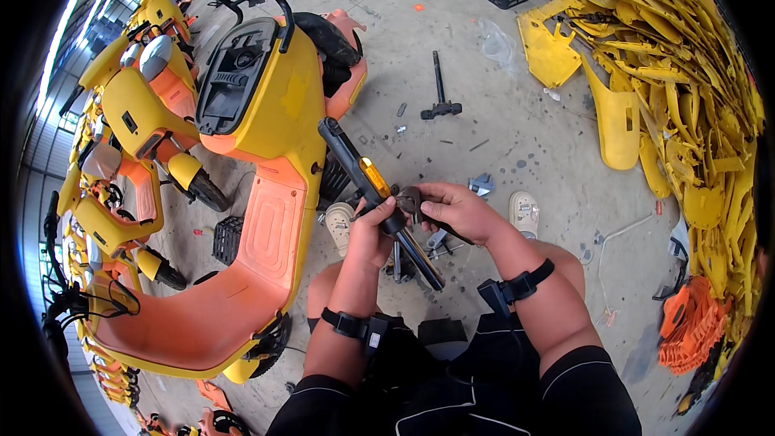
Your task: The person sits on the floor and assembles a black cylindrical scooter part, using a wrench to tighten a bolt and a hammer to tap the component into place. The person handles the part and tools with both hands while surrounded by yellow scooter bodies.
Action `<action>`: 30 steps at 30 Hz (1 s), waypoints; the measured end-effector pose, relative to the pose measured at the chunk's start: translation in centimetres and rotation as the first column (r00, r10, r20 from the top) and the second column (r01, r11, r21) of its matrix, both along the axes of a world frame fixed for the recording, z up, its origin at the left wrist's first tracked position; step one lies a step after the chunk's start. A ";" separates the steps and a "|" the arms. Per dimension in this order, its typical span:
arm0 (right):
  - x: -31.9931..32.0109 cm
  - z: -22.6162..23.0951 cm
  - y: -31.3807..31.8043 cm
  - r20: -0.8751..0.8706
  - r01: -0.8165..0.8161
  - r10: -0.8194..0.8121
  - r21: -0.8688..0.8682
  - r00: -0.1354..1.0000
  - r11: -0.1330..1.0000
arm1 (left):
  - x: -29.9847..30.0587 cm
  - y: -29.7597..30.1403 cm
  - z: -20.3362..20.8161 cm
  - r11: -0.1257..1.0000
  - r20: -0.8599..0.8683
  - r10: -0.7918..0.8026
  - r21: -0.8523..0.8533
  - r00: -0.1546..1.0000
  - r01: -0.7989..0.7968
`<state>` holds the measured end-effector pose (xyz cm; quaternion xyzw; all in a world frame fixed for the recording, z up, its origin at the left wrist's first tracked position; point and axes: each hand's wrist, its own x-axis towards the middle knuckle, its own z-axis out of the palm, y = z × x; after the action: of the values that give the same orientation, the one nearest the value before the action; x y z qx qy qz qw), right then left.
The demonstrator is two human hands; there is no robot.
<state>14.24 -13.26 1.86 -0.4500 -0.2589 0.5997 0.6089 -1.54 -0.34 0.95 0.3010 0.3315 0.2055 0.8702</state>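
Note:
Tilted across the space in front of me is a scooter fork leg (343, 152), black tube with an orange reflector and a shiny lower rod. My left hand (373, 236) is closed around its middle, thumb on top. Close beside it, my right hand (456, 211) pinches a dark, curved metal part (411, 203) against the fork leg's side. A black strip sticks out below the right palm; its kind cannot be made out. Beneath both hands, several tools and metal parts (440, 244) lie on the floor, partly hidden. An adjustable wrench (482, 184) lies just beyond my right hand.
A yellow and orange scooter body (278, 202) lies close on my left, with more scooters (145, 121) behind it. Ahead on the concrete is a black steering stem (441, 107). Yellow panels (670, 73) are heaped at right, above stacked orange parts (693, 324).

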 end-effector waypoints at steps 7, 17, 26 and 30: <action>-0.2 0.1 0.2 -0.026 0.040 -0.043 -0.110 0.999 0.993 | 0.1 0.0 -0.4 1.000 -0.009 -0.006 -0.008 1.000 0.006; -0.4 0.0 -0.1 -0.035 0.050 -0.051 -0.045 0.998 0.998 | -0.1 0.1 -0.3 0.999 -0.023 -0.038 -0.007 0.999 0.038; -0.5 0.6 0.1 -0.016 0.075 -0.078 -0.130 0.997 0.989 | -0.3 0.3 0.2 0.999 0.011 -0.033 -0.014 0.999 0.033; -0.6 0.8 0.2 0.006 0.087 -0.087 -0.132 0.996 0.987 | -0.5 0.4 0.3 1.000 -0.013 -0.026 0.014 1.000 0.026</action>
<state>13.61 -13.08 2.62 -0.5004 -0.1986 0.5883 0.6034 -2.02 0.01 1.25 0.3130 0.3316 0.1947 0.8685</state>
